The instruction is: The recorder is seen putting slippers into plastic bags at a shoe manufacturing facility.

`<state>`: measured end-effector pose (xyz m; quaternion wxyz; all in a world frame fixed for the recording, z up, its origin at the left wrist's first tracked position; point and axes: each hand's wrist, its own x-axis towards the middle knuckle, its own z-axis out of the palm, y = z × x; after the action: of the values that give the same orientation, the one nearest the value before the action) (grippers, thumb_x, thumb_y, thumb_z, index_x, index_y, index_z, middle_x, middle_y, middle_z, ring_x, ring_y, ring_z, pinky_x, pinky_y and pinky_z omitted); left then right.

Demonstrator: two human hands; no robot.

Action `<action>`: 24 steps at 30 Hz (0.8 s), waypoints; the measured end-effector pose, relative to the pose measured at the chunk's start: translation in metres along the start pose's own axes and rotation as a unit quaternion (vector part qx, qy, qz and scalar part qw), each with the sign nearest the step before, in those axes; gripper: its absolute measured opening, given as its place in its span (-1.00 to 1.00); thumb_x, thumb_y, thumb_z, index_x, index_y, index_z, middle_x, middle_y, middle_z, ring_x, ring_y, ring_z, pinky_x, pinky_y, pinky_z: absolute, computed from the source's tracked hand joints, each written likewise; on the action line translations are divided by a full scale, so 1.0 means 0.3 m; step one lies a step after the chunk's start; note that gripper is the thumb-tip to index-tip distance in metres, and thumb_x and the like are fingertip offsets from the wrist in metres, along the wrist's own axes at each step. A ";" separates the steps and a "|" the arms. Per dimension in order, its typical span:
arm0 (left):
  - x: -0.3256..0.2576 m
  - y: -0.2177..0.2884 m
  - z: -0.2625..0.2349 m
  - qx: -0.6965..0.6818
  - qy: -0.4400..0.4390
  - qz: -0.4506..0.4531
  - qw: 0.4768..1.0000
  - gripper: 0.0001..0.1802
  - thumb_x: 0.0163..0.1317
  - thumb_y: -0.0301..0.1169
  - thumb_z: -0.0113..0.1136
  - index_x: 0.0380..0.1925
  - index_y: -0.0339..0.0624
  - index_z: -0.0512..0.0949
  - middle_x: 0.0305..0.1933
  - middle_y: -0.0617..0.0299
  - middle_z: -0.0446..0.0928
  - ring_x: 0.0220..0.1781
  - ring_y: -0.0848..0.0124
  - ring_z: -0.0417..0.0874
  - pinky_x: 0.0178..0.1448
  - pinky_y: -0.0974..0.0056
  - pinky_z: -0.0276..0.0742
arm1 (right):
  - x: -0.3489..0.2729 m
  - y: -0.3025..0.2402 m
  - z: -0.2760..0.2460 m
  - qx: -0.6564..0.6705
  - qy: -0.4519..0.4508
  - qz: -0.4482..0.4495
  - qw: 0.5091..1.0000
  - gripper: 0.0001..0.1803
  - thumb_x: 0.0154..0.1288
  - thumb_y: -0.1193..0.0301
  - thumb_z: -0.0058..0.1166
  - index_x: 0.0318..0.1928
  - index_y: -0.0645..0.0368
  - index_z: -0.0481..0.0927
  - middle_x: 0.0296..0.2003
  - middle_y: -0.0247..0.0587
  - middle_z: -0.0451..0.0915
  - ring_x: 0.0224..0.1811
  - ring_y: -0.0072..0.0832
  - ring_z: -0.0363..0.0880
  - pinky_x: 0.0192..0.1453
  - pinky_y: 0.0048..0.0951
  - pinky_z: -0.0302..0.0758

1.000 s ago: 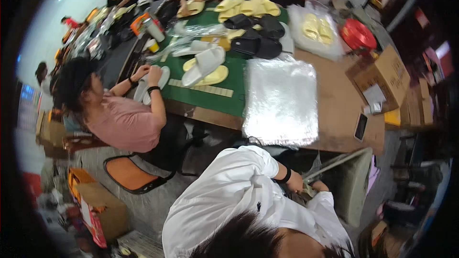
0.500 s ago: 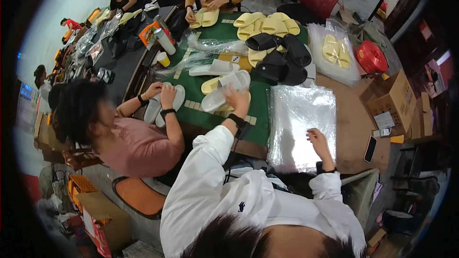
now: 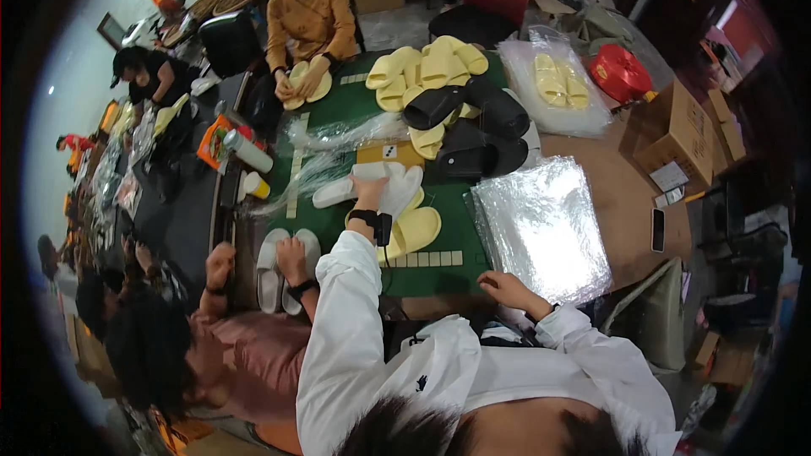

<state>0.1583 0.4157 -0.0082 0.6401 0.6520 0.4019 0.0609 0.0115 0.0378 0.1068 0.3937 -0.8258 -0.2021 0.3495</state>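
My left hand (image 3: 369, 193) reaches over the green mat and grips a light grey slipper (image 3: 400, 192); the fingertips are partly hidden. Another light grey slipper (image 3: 334, 192) lies against that hand on its left. Just nearer to me, yellow slippers (image 3: 416, 231) rest on the mat. My right hand (image 3: 509, 290) hangs with loosely extended fingers, empty, by the near left edge of a stack of clear plastic bags (image 3: 541, 228). Black slippers (image 3: 473, 148) are piled beyond the bags.
To my left, a co-worker's hand (image 3: 291, 259) touches a grey pair of slippers (image 3: 269, 274). Across the table, another person handles yellow slippers (image 3: 318, 76). A bottle (image 3: 247, 152) and yellow cup (image 3: 253, 186) stand left. On the right are a cardboard box (image 3: 672, 135) and phone (image 3: 657, 230).
My left hand has moved left with the grey slipper, next to the other grey one, uncovering the yellow slippers. My right hand has come left off the bag stack. The view has shifted.
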 end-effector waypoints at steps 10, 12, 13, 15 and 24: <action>-0.079 0.054 0.078 0.045 -0.029 0.067 0.996 -0.27 -0.15 -0.61 0.20 0.11 -0.25 0.15 -0.04 0.08 0.38 -0.03 0.23 0.44 -0.02 0.25 0.38 | 0.008 0.031 0.002 -0.043 0.078 0.002 0.996 -0.78 0.15 0.36 -0.07 -0.21 0.16 0.50 -0.38 -0.05 0.56 -0.30 -0.15 0.53 -0.21 -0.25 0.44; -0.151 0.098 0.109 0.033 -0.065 0.101 0.992 -0.42 -0.07 -0.59 0.17 0.01 -0.35 0.21 -0.10 0.13 0.41 -0.10 0.25 0.47 -0.04 0.26 0.39 | 0.018 0.049 0.005 -0.044 0.093 -0.022 0.994 -0.79 0.15 0.36 -0.07 -0.23 0.16 0.51 -0.38 -0.06 0.56 -0.31 -0.14 0.53 -0.22 -0.24 0.44; -0.184 0.102 0.113 0.037 -0.068 0.101 0.992 -0.42 -0.07 -0.59 0.17 0.01 -0.35 0.21 -0.10 0.13 0.41 -0.10 0.25 0.47 -0.04 0.26 0.39 | 0.025 0.043 0.005 -0.036 0.078 -0.027 0.996 -0.75 0.16 0.34 -0.06 -0.17 0.17 0.48 -0.32 -0.04 0.55 -0.26 -0.13 0.52 -0.17 -0.24 0.44; -0.312 0.137 0.167 -0.103 -0.043 0.139 0.984 -0.51 -0.01 -0.56 0.16 -0.06 -0.37 0.23 -0.09 0.12 0.40 -0.09 0.28 0.45 -0.05 0.26 0.39 | 0.032 0.038 0.001 -0.020 0.074 -0.023 0.997 -0.71 0.18 0.32 -0.05 -0.12 0.17 0.46 -0.26 -0.02 0.54 -0.21 -0.12 0.51 -0.12 -0.24 0.43; -0.970 0.175 0.480 -0.285 -0.351 -0.062 0.890 -0.36 0.20 -0.50 -0.04 0.19 0.05 -0.12 0.04 -0.01 0.29 -0.02 0.19 0.42 0.00 0.12 0.40 | -0.009 0.102 -0.070 0.263 0.448 -0.063 0.852 -0.22 0.06 0.47 0.13 0.24 0.20 -0.02 0.09 0.02 0.24 -0.04 -0.31 0.37 0.06 -0.36 0.31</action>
<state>0.0724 0.1350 0.1398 0.9003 0.3937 0.1562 -0.1001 0.0270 0.0069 0.0930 0.6656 -0.7437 0.0436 -0.0436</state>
